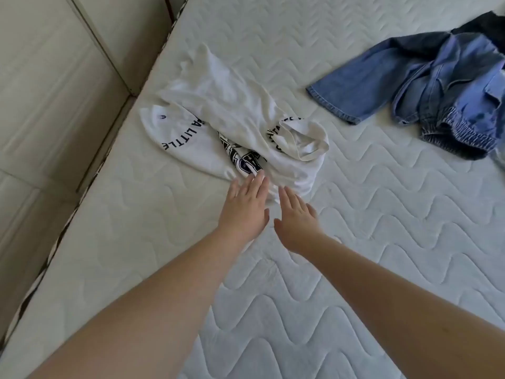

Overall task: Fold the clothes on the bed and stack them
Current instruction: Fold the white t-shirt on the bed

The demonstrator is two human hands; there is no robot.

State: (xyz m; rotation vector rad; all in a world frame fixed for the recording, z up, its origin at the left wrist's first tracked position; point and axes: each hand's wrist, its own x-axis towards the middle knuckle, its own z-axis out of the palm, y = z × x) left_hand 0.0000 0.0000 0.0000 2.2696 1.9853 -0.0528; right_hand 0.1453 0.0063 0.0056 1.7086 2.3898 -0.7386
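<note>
Jeans (437,86) near bed's (382,242) far right edge: cut off by frame's right side. Dark garment (483,24) behind them mostly out of view. White T-shirt (232,116) print folded under, lettering partly hidden. Both forearms cropped at bottom edge.

Bare mattress (314,283) with white quilted cover stitched in wavy lines, filling most of the view. Along its left edge, a narrow dark-and-light patterned border (58,239). Beyond the edge, pale beige panels (54,91) divided by thin dark seams, meeting at an angle near the mattress's upper left corner.
</note>
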